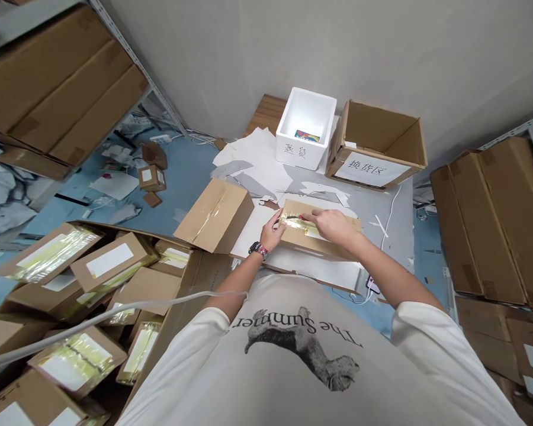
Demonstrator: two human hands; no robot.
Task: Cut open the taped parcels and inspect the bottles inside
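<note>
Pressing open-fingered onto a small cardboard carton (324,234), the left hand (272,232) is not closing around anything, while the right hand (333,228) is bearing down with curled fingers; whether those fingers are pinching the small dark item at their tips is too small to tell. The carton is lying flat on a white sheet (253,234), directly in front of the person's chest, its long axis running crosswise from left to right with a slight tilt. A shiny strip of packing tape (295,223) is lying along that axis at its left end. Both forearms are angling forward and inward, a watch (257,250) circling the left wrist. Just left of the carton, a taped box (215,216) is sitting askew. Beyond the carton, a white foam box (306,127) and an open labelled box (375,145) are standing side by side, and well to its left, taped cartons (71,278) are lying in a heap.
</note>
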